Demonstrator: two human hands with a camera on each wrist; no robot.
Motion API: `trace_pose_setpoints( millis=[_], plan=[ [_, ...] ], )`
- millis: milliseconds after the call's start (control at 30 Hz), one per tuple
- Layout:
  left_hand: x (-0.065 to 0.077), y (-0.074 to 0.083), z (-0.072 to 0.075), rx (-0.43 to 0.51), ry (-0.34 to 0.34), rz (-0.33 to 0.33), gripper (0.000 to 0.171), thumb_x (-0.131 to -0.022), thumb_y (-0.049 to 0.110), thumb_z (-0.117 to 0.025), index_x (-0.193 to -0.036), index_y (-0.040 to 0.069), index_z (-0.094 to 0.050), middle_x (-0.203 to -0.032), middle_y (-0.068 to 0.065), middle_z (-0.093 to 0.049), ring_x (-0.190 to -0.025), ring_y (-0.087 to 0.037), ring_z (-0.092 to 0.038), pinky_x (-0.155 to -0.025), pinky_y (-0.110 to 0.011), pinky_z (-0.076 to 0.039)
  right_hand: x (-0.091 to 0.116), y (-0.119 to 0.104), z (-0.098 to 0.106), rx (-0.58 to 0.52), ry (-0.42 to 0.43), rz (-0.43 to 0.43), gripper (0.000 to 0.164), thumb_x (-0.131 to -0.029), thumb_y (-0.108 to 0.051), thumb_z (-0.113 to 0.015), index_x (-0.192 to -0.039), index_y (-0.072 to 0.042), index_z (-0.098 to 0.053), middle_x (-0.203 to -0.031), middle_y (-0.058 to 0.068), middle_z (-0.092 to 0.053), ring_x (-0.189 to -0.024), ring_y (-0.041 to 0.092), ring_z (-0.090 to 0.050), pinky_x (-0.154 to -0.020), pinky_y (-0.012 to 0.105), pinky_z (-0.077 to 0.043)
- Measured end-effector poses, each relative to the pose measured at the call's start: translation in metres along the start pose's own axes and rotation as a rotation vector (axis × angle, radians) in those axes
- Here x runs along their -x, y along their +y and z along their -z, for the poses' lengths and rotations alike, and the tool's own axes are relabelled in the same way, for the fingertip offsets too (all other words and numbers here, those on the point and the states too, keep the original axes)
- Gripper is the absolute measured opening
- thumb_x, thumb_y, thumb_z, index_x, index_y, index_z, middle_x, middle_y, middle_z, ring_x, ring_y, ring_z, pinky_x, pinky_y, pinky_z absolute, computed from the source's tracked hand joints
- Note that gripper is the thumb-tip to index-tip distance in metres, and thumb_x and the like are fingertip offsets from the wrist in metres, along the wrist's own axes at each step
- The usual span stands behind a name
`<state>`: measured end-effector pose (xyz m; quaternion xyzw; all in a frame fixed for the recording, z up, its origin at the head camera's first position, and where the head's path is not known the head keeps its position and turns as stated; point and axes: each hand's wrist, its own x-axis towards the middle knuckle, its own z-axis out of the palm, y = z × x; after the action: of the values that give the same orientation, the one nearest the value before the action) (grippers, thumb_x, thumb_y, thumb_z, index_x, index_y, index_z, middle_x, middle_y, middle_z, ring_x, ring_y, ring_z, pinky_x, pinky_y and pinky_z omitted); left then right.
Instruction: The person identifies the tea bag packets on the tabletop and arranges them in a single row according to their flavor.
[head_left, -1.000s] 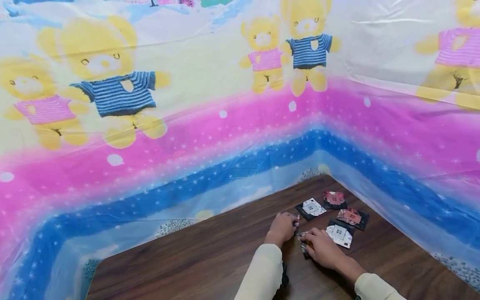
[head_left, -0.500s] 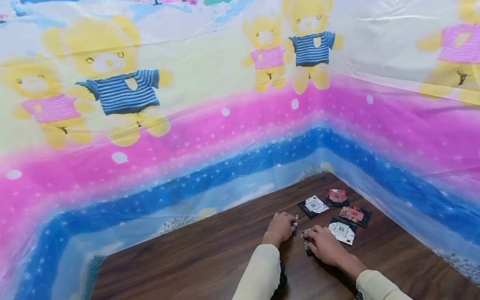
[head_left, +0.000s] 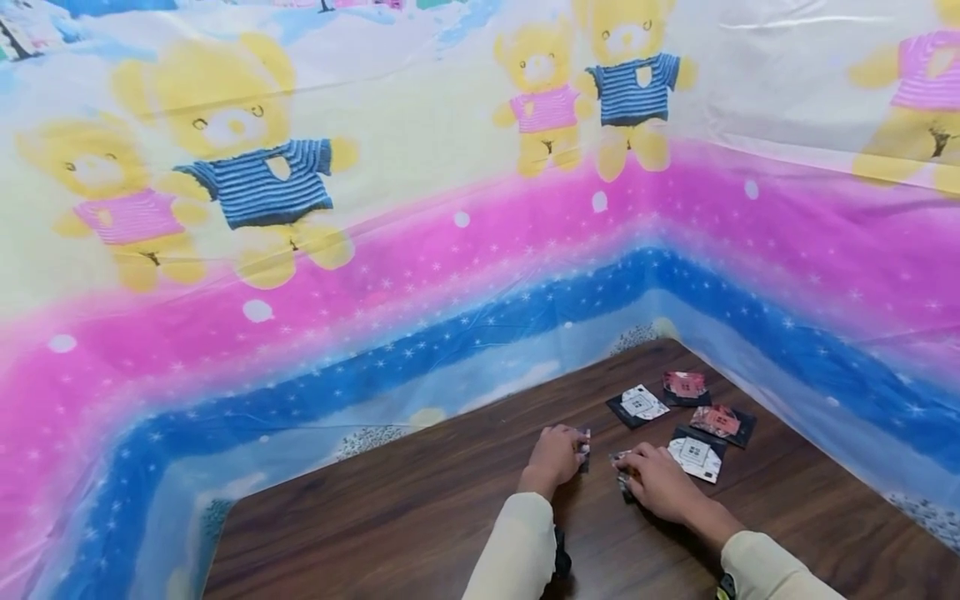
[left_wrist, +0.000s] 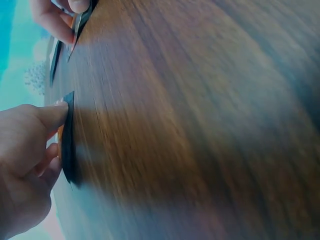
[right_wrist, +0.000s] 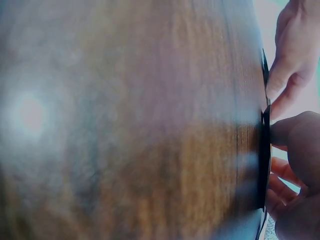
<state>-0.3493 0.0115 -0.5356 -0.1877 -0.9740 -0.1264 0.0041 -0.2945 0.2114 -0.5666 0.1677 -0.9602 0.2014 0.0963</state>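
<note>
Near the middle of the tabletop, my left hand [head_left: 553,454] pinches a small flat packet [head_left: 585,450] by its edge. The left wrist view shows this packet's dark edge [left_wrist: 69,145] close to the wood, with thumb and fingers on it. To the right, my right hand [head_left: 660,482] pinches a second flat packet [head_left: 622,480], mostly covered by the fingers. In the right wrist view it is a thin dark strip [right_wrist: 264,160] under the fingertips. A gap separates the two held packets in the head view. The faces of both are largely hidden.
Several packets lie flat beyond my right hand: a black-and-white packet [head_left: 637,404], a red-and-black packet [head_left: 686,387], another red-and-black one [head_left: 722,423] and a white-and-black one [head_left: 696,452]. A printed bear cloth [head_left: 420,275] hangs behind the brown wooden table [head_left: 360,533].
My left hand and its packet have moved left, widening the gap between the held packets. The right hand stays near the same place on the table. The head view has shifted slightly.
</note>
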Motion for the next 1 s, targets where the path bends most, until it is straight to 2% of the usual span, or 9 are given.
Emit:
trace_pose_setpoints(
  millis=[300, 500, 633, 767, 1000],
  plan=[
    [0.012, -0.008, 0.002, -0.012, 0.032, -0.010, 0.032, -0.100, 0.027, -0.066, -0.132, 0.025, -0.069, -0.139, -0.001, -0.063, -0.130, -0.023, -0.057, -0.109, -0.036, -0.048, -0.002, 0.001, -0.001, -0.007, -0.022, -0.026, 0.024, -0.090, -0.015, -0.074, -0.113, -0.016, -0.075, -0.108, 0.004, -0.065, -0.095, 0.022, -0.058, -0.084, 0.045, -0.047],
    [0.023, -0.016, -0.002, 0.032, 0.033, 0.056, 0.034, -0.100, 0.027, -0.066, -0.134, 0.024, -0.068, -0.142, -0.003, -0.062, -0.132, -0.026, -0.055, -0.112, -0.040, -0.046, -0.003, 0.000, -0.002, -0.021, -0.062, -0.048, 0.025, -0.090, -0.016, -0.074, -0.115, -0.018, -0.075, -0.111, 0.005, -0.065, -0.100, 0.025, -0.059, -0.087, 0.048, -0.048],
    [0.030, -0.022, -0.004, 0.052, 0.046, 0.075, 0.034, -0.100, 0.026, -0.065, -0.134, 0.025, -0.068, -0.143, -0.002, -0.061, -0.131, -0.026, -0.054, -0.110, -0.040, -0.048, -0.001, 0.000, -0.003, -0.006, -0.022, -0.019, 0.025, -0.089, -0.015, -0.075, -0.113, -0.017, -0.075, -0.109, 0.006, -0.066, -0.099, 0.027, -0.061, -0.088, 0.050, -0.049],
    [0.038, -0.028, 0.000, 0.071, 0.054, 0.075, 0.033, -0.099, 0.024, -0.068, -0.132, 0.023, -0.069, -0.140, -0.003, -0.062, -0.125, -0.026, -0.056, -0.105, -0.040, -0.051, -0.001, 0.000, -0.005, -0.006, 0.002, 0.002, 0.025, -0.087, -0.014, -0.075, -0.113, -0.016, -0.075, -0.108, 0.006, -0.066, -0.099, 0.029, -0.061, -0.087, 0.051, -0.049],
    [0.054, -0.041, 0.011, 0.122, 0.067, 0.092, 0.033, -0.098, 0.023, -0.069, -0.130, 0.020, -0.071, -0.140, -0.005, -0.063, -0.122, -0.027, -0.057, -0.103, -0.043, -0.053, -0.004, 0.000, -0.003, -0.016, -0.048, -0.011, 0.025, -0.090, -0.016, -0.074, -0.114, -0.018, -0.075, -0.110, 0.006, -0.066, -0.100, 0.028, -0.060, -0.087, 0.050, -0.049]
  ],
)
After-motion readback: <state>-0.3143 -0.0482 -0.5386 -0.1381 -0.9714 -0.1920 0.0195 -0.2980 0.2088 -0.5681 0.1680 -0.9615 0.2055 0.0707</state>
